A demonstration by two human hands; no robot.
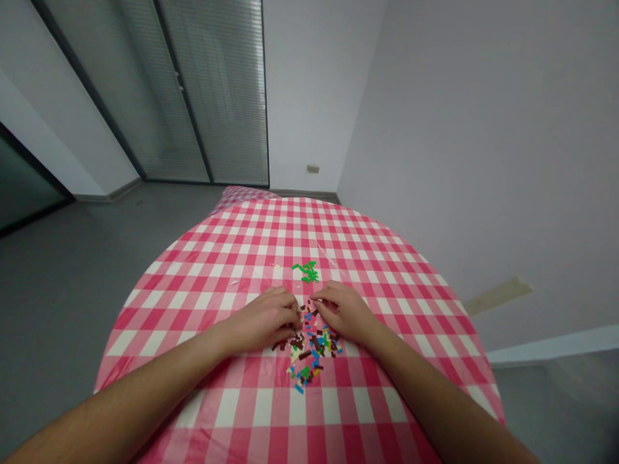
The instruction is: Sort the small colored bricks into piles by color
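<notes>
Tiny toy bricks [316,341], probably light and stiff, lie scattered between two sets of fingers.
The left hand [275,316] curls its fingers at the pile's edge, and I can't tell whether they pinch anything; the right hand [345,312] holds thumb and forefinger nearly together, any piece there too small to tell. Green bricks [309,273] lie just beyond the fingertips on the worktop [193,283]. I'd expect slick, hard plastic, best pinched singly by opposite sides.

Head view — forward, downward, above table [377,258]
</notes>
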